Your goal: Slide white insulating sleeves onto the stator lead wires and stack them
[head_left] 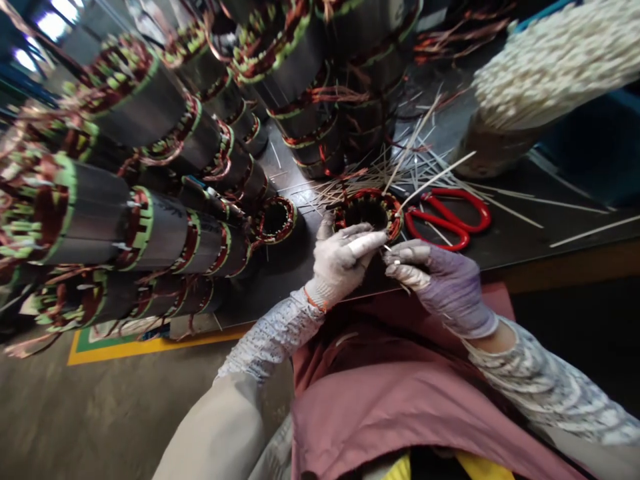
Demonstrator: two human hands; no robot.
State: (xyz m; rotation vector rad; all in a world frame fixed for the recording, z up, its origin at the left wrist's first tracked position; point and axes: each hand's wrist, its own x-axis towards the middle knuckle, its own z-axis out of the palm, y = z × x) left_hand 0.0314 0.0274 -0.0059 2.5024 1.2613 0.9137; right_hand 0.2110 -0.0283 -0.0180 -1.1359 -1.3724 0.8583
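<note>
A small motor stator [395, 217] with red copper windings stands at the table's near edge, in front of me. Around its near left rim wraps my left hand [345, 259], in a white glove, with the thumb at the left side and the fingers over the rim. Just right of it my right hand [437, 283], in a purple glove with whitish fingertips, pinches a thin white strand [397, 263] close to the winding. A pale stick-like cord [440, 175] rises from the stator's right rim. Red-handled scissors [453, 217] lie right beside the stator.
Stacked stators [155, 223] fill the left, with more stacks [300, 87] behind. Another small stator [275, 220] stands left of my hands. Loose pale strands [370, 183] are strewn over the dark table [525, 247]. A thick bundle of white cords [555, 73] stands at the right.
</note>
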